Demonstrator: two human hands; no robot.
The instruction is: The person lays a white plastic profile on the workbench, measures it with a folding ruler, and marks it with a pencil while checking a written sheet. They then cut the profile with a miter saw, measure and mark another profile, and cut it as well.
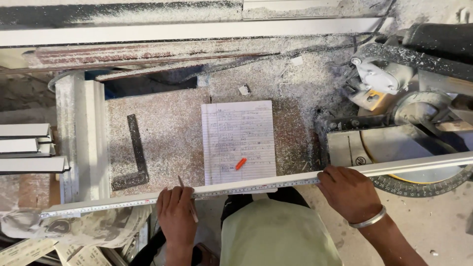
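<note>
Pressing tape measure [207, 193] along profile [394, 167], both hands

dusty workbench [162, 123], lined notepad [239, 140], square [135, 155]

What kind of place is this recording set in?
Probably a workshop for cutting long profiles: a mitre saw stands at the right, shavings cover the bench, and a steel square lies beside a handwritten sheet.

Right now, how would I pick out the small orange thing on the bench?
Find the mitre saw at the right, then the lined notebook page left of it on the dusty bench. The orange marker lies near the page's bottom edge, the only bright orange item there.
</note>
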